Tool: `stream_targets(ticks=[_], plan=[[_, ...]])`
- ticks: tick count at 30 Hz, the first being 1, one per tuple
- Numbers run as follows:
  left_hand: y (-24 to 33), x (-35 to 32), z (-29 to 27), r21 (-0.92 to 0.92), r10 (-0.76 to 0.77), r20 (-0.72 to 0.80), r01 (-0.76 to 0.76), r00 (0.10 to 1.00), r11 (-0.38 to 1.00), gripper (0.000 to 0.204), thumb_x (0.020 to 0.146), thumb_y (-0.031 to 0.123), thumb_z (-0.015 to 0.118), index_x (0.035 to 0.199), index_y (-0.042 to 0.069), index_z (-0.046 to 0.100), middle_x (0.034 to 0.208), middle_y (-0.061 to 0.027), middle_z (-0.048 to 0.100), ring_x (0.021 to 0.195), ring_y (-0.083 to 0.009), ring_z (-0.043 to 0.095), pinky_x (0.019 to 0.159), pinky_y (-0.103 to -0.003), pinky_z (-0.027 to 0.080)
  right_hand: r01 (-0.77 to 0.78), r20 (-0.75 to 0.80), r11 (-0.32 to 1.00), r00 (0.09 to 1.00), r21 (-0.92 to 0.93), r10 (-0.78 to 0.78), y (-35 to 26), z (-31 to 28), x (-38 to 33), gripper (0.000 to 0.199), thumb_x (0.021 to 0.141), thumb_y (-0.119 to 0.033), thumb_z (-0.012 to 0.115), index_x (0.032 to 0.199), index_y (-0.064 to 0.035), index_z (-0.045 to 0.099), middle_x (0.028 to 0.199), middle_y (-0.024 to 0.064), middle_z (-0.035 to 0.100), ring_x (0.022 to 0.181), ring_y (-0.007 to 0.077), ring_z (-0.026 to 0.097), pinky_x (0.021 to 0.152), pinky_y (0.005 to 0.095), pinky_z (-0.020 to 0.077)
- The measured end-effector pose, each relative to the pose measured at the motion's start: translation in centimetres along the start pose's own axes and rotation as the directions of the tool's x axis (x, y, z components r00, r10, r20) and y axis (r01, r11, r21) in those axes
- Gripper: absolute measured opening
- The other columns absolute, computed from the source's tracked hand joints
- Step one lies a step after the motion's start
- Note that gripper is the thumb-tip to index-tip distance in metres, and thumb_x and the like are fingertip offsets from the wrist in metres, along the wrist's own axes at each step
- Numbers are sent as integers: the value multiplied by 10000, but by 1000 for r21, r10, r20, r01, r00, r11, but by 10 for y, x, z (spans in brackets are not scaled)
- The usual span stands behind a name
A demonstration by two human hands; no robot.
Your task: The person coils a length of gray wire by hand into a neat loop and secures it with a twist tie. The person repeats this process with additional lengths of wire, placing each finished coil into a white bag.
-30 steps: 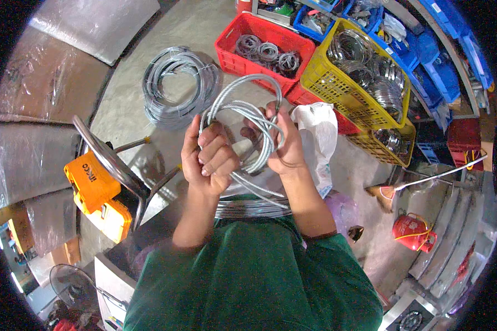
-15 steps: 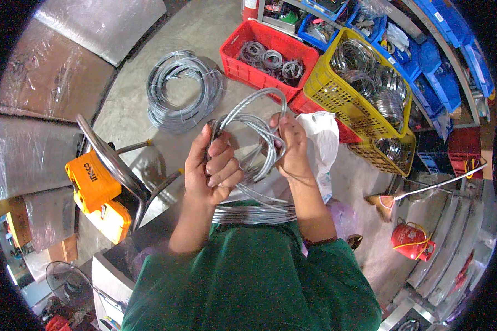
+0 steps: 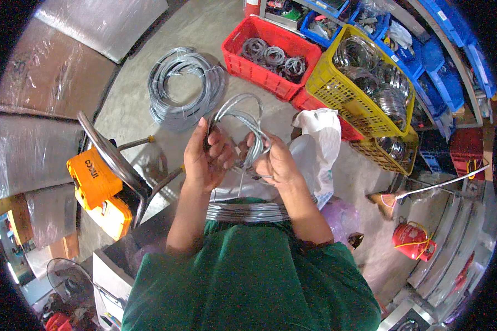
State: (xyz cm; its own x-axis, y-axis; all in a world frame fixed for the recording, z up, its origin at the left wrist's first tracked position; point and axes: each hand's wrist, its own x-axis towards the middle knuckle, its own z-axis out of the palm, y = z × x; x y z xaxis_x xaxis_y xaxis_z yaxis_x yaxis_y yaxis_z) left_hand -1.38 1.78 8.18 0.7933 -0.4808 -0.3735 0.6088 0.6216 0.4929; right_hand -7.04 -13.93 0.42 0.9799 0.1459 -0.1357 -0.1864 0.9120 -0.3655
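Note:
A small coil of silvery wire rope (image 3: 238, 98) is held up between my two hands, in front of my green shirt. My left hand (image 3: 207, 154) grips its left side with curled fingers, thumb pointing up. On the opposite side, my right hand (image 3: 277, 163) closes around the bundled strands near the bottom. A loose strand hangs below the hands. Across my lap lies a larger wire coil (image 3: 248, 212), partly hidden by my forearms. White plastic sacking (image 3: 320, 132) sits just beyond my right hand.
A big wire coil (image 3: 159, 91) rests on the floor ahead. Small coils fill a red crate (image 3: 234, 58) and a yellow crate (image 3: 328, 96). Blue bins (image 3: 442, 83) line the right shelving. An orange case (image 3: 96, 174) stands left beside a bent metal tube; a red gas cylinder (image 3: 411, 240) is at right.
My hands have drawn closer together, the right one moving left and down. The held coil has turned and now looks narrower, its top loop lower.

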Motion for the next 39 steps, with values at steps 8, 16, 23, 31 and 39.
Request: stream_targets(ticks=[8, 16, 23, 31, 39], plan=[[-22, 7, 7, 52, 179, -149, -173, 972, 984, 440, 986, 477, 482, 665, 191, 384, 532, 39, 293, 459, -147, 311, 488, -319, 347, -248, -96, 959, 960, 140, 262, -15, -12, -10, 614, 973, -561, 441, 1083, -3, 671, 1102, 166, 672, 1048, 319, 634, 905, 466, 491], [-46, 5, -10, 335, 343, 70, -345, 937, 877, 454, 1008, 427, 457, 720, 76, 436, 610, -17, 428, 514, -120, 368, 462, -278, 278, -269, -294, -408, 956, -873, -2, -65, 36, -10, 551, 867, -479, 681, 1102, 19, 667, 1015, 207, 700, 907, 349, 687, 841, 415, 528], [-63, 14, -18, 425, 503, 104, -496, 858, 758, 457, 1006, 416, 453, 713, 65, 436, 618, -25, 438, 529, -110, 376, 473, -278, 292, -236, -218, -38, 940, -971, -262, -1, 26, -23, 357, 974, -277, 538, 809, 34, 597, 605, 113, 600, 528, 254, 605, 488, 398, 455], [-37, 31, -23, 278, 579, 6, -558, 815, 782, 389, 1022, 324, 477, 722, 83, 424, 579, 9, 373, 498, -91, 331, 470, -257, 289, -317, -269, 770, 943, -554, 195, 13, 23, -39, 326, 1013, -219, 482, 777, -6, 553, 608, 3, 482, 499, 93, 410, 454, 276, 363], [-45, 24, -18, 319, 502, -69, -458, 862, 830, 449, 1020, 430, 443, 749, 73, 438, 568, -42, 451, 485, -117, 391, 478, -259, 354, -250, -210, 554, 968, -794, 135, 18, 63, -45, 349, 1010, -273, 523, 747, -43, 536, 570, -27, 423, 499, 57, 355, 455, 259, 294]])
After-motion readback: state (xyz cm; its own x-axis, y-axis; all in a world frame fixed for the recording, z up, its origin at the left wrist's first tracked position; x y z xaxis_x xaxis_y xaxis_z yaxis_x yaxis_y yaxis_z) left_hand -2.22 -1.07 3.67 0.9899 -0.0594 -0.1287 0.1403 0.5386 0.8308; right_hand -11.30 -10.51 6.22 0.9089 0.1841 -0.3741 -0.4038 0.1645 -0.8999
